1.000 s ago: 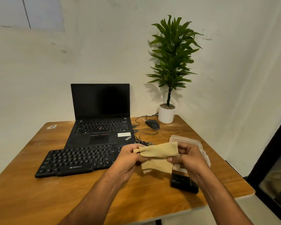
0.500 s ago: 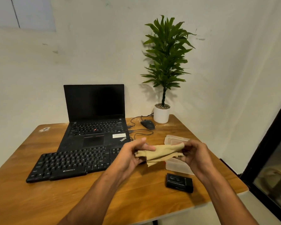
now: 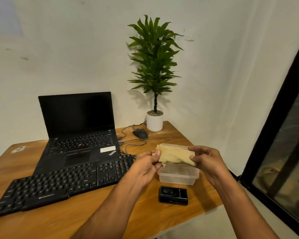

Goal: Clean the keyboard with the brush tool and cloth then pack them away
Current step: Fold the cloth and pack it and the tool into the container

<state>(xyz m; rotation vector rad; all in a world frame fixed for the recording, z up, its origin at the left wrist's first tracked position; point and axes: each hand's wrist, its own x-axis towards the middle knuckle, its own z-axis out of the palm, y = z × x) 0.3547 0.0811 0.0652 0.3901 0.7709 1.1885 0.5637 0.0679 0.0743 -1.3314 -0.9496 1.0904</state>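
**Cloth held in both hands over the open tub, right side of the table**

Edges and room: your table ends just right of the work area; its right edge runs from beside the plant pot down past the black case, which lies close to the near right corner. Beyond that edge is floor, then a dark-framed glass panel. Bare wood lies in front of the keyboard along the near edge. To the left, the keyboard sits angled, its far side overlapping the front of the open laptop. A mouse and its cable lie behind the tub, near the pot.

Hands: both your forearms reach in from the bottom of the view. Your left hand is turned knuckles-out, thumb and fingers closed in a pinch on the left end of the cloth. Your right hand grips the right end, thumb on the near side, fingers curled over the top. The folded tan cloth is stretched between them, raised clear of the table.

Containers: the clear plastic tub stands open directly beneath the cloth, just beside the keyboard's right end. Its inside looks bare as far as it shows; the cloth and your hands hide the far part. The black case is closed; contents cannot be told. The brush tool cannot be made out.
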